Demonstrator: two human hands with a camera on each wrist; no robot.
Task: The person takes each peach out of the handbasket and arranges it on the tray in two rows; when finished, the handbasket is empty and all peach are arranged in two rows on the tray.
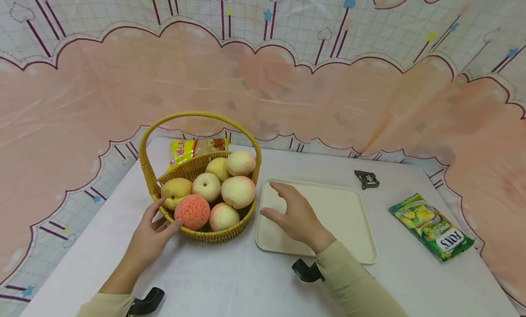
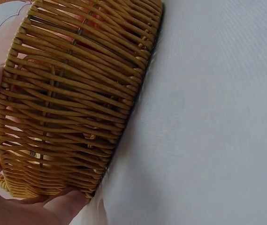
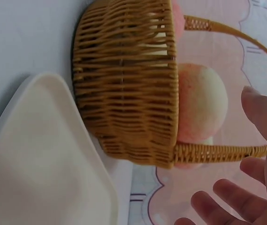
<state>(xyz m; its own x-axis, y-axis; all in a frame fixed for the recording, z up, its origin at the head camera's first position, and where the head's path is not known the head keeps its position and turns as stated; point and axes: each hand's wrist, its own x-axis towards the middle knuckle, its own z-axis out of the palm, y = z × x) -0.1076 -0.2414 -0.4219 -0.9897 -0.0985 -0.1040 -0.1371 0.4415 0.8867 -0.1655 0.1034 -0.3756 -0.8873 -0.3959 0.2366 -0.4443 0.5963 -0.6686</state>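
Khaki sleeves (image 1: 357,280) reach in from the lower edge, a black wrist mount (image 1: 149,302) showing beside the left one and another beside the right. Wicker basket (image 1: 213,237): upright on the white surface (image 1: 230,280), left of centre, its arched handle (image 1: 201,114) standing above the contents. Within lie a coral, rough-textured ball (image 1: 191,212) at the front, a yellow fruit (image 1: 176,192) at the left, and five further pale or peach-tinted fruits (image 1: 238,192). Left hand (image 1: 149,237): fingers curved about the basket's near-left side, gripping it at the rim and, in the left wrist view, low on the wall. Right hand (image 1: 297,219): fingers spread, holding nothing, raised over the left part of a cream tray (image 1: 361,239) and apart from the basket. The tray lies just beside the basket. Behind the basket rests a yellow packet (image 1: 181,151); at far right, a green FOX'S packet (image 1: 431,228), with a small dark object (image 1: 367,179) beyond the tray. Patterned cloth (image 1: 164,88) forms the background.
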